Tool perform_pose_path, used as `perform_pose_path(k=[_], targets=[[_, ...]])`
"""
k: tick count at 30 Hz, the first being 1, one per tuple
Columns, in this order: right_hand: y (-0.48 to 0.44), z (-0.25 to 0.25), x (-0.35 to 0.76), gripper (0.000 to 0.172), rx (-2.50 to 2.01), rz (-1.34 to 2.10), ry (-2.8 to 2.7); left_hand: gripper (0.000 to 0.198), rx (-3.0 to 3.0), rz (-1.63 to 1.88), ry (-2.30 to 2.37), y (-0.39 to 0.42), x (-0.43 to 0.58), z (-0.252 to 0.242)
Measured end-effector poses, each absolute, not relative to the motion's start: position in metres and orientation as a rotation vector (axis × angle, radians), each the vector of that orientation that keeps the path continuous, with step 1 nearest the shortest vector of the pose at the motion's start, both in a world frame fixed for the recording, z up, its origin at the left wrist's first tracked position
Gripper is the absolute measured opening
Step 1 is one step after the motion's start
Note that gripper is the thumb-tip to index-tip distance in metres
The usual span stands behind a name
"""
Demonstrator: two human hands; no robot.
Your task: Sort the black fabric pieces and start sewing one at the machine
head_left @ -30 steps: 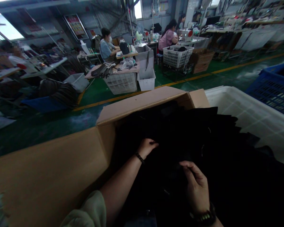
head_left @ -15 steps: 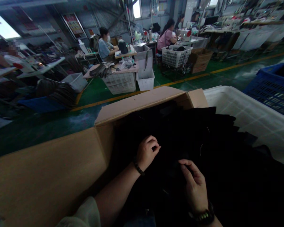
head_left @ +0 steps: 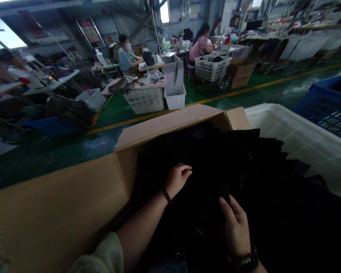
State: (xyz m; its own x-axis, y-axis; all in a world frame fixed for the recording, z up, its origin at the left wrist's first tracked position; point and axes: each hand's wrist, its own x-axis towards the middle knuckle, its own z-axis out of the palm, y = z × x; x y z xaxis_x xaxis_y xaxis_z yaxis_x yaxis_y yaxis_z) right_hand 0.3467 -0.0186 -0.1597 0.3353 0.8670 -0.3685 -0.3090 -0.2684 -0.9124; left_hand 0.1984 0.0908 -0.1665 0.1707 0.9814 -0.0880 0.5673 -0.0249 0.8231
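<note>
Many dark black cloth pieces [head_left: 261, 163] fill the cardboard box [head_left: 59, 197] and spread to the right, a few pale thread ends showing on them. Over the pile, my left hand [head_left: 178, 177] is closed in a pinch, thumb against fingertips. What it pinches, if anything, is lost in the black behind it. My right hand [head_left: 236, 225], lower and further right, grips the edge of a black cloth piece [head_left: 223, 192] between thumb and fingers. Most of that piece blends into the dark pile.
A white plastic bin [head_left: 295, 125] adjoins the box on the right, with a blue crate [head_left: 326, 102] beyond. Across the green floor, people sit at sewing tables among a white basket [head_left: 211, 68], a carton [head_left: 241, 74] and a blue tub [head_left: 55, 125] of dark pieces.
My right hand's fingertips have shifted slightly down and right, and black cloth now shows between its thumb and fingers. My left hand stays pinched, its wrist turned a little.
</note>
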Motion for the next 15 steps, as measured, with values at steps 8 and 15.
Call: perform_pose_path(k=[8,15], targets=[[-0.015,-0.141,0.344,0.033,-1.554,1.105,-0.539,0.017,1.529,0.537,1.592,0.117,0.198,-0.197],[-0.014,-0.135,0.348,0.028,-1.707,0.839,-0.775,0.008,1.483,0.534,1.586,0.118,0.201,-0.194]])
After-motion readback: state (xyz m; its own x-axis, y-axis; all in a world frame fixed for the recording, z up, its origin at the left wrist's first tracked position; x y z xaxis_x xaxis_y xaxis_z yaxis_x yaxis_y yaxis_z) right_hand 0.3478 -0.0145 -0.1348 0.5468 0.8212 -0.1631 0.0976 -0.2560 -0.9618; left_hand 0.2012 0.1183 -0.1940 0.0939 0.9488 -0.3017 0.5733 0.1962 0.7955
